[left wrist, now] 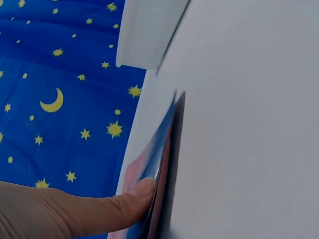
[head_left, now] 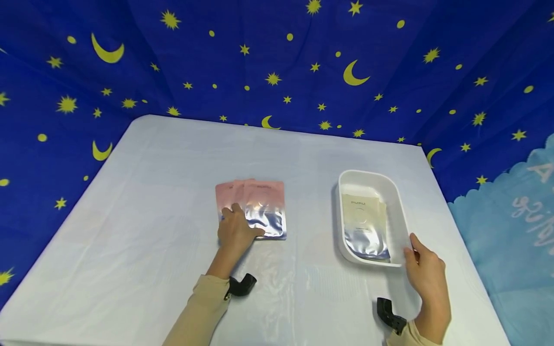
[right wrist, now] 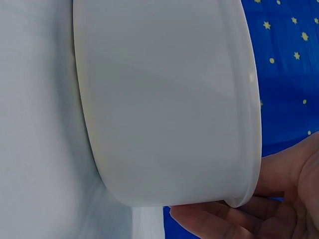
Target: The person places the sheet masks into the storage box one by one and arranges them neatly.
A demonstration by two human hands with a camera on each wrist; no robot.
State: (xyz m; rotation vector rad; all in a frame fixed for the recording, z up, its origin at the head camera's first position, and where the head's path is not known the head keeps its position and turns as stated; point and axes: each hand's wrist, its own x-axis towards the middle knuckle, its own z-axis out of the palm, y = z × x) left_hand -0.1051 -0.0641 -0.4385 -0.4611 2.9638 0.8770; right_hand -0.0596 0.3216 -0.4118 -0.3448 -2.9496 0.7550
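left hand (head_left: 235, 231) touched pink pouches (head_left: 264, 199), whether gripping i couldn't tell; right hand (head_left: 427, 274) pinched a white tub (head_left: 395, 216) by its rim.

In the head view I see three pink-and-silver packets (head_left: 265, 206) overlapping in a fan at the centre of the frame. Right of centre I see an upright white tub (head_left: 395, 223), cream-and-silver packets (head_left: 361, 223) stacked inside.
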